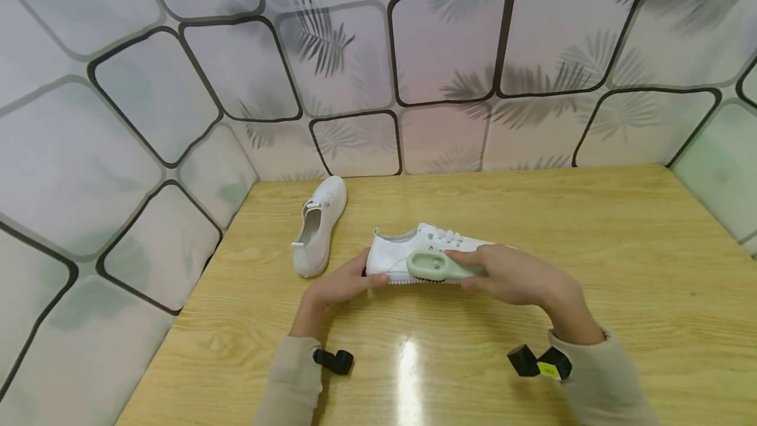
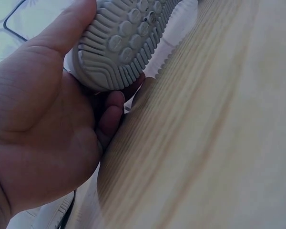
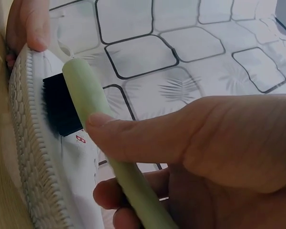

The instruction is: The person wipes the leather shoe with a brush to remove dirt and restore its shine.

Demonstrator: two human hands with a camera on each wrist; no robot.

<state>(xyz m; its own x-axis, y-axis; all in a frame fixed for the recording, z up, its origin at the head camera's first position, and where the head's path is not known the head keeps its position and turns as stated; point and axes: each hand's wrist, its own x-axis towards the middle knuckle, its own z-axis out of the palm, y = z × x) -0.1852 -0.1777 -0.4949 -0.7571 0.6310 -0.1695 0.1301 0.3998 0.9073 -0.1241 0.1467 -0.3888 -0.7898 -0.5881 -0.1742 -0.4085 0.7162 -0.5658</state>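
Observation:
A white lace-up shoe [image 1: 390, 255] lies tilted in the middle of the table, toe to the right, its ridged sole [image 2: 126, 40] facing the person. Around its heel, the left hand [image 1: 345, 279] grips with the thumb by the sole and fingers behind. The right hand [image 1: 520, 275] holds a pale green brush [image 1: 430, 265] by its handle. Its dark bristles [image 3: 62, 105] touch the shoe's side just above the sole edge, as the right wrist view shows. The toe is partly hidden behind the right hand.
The other white shoe [image 1: 322, 229] stands upright at the left, toe toward the back wall. A wooden table [image 1: 621, 235] carries everything. Patterned walls [image 1: 449, 45] rise at its back and sides.

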